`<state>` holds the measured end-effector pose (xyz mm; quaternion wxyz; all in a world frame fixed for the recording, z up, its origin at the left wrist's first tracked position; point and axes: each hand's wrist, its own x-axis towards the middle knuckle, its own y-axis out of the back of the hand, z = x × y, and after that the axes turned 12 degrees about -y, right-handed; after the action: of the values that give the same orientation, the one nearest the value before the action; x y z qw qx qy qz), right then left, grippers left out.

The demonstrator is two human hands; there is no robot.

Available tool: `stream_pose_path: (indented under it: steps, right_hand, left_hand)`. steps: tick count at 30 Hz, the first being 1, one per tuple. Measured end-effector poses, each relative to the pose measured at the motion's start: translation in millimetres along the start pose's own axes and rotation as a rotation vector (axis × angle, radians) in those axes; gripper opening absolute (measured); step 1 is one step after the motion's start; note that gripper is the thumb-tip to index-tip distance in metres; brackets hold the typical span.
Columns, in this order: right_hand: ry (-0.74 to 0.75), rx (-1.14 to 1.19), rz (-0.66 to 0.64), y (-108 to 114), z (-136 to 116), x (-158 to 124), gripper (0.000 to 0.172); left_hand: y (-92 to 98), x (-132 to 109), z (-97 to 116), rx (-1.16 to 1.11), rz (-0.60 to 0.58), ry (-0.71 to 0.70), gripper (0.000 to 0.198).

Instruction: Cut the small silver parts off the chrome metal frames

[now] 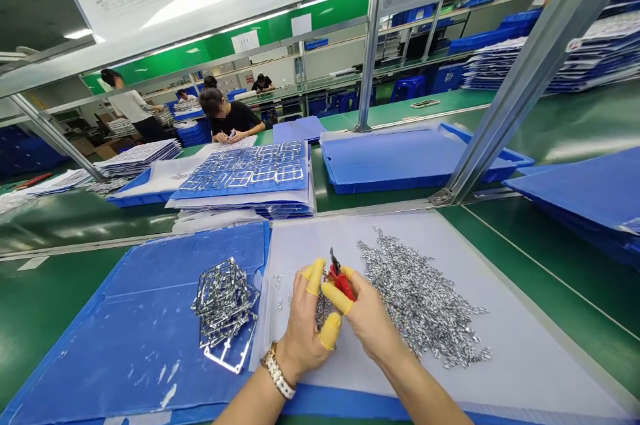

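My right hand [369, 314], with yellow finger cots, grips red-handled nippers [341, 280], whose dark jaws point up and away. Close beside it, my left hand [303, 322] is closed round a silvery sprue frame [323, 307], mostly hidden by the fingers and their yellow cots. Both hands are over a translucent white sheet [310, 235]. To their right on this sheet spreads a heap of small shiny silver parts [425, 292]. Left of my hands, a tangled pile of silver sprue frames [227, 305] lies on a blue sheet [135, 325].
Beyond the bench edge stand a stack of sheets carrying silver sprue frames [250, 165] and a blue tray [390, 158]. A slanted metal post [505, 102] rises at the right. Across the bench a person in a black top [235, 117] handles small pieces.
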<state>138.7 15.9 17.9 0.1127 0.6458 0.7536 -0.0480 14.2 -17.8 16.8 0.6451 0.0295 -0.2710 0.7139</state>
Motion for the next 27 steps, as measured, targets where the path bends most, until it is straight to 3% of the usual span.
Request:
stream_pose_path:
  steps: [3,5,8,10,13,16,21,25,27]
  right_hand:
    - [0.034,0.068,-0.008,-5.6,-0.6,5.7,0.032]
    - [0.111,-0.012,0.008,-4.2,-2.3,4.7,0.026]
    - [0.412,-0.319,0.084,-2.8,-2.8,-2.6,0.021]
    - [0.701,-0.568,0.115,-6.1,-0.1,-8.0,0.027]
    - [1.027,-0.829,0.146,-15.3,8.3,-13.6,0.036]
    - [1.134,-0.917,0.144,-20.4,17.1,-17.6,0.042]
    - [0.932,-0.877,0.057,-9.5,15.6,-25.5,0.038]
    - [0.546,-0.953,0.126,-0.8,-3.2,-19.6,0.033]
    - [0.367,-1.049,0.101,-1.4,-13.4,-13.2,0.032]
  left_hand:
    - [-1.9,-0.7,9.4,0.024,-0.030,-0.027,0.064]
    - [0.0,2.0,10.4,-0.044,0.056,0.017,0.062]
    - [5.4,11.2,3.9,-0.242,0.265,0.191,0.055]
    - [9.5,19.5,-1.3,-0.412,0.314,0.386,0.058]
    - [15.6,29.7,-4.8,-0.626,0.240,0.591,0.061]
    - [20.5,32.8,-6.0,-0.685,0.139,0.632,0.058]
    - [25.8,29.5,-16.4,-0.685,0.144,0.642,0.062]
    - [26.6,26.8,-25.5,-0.588,0.215,0.540,0.066]
    - [25.6,25.3,-27.9,-0.514,0.229,0.483,0.067]
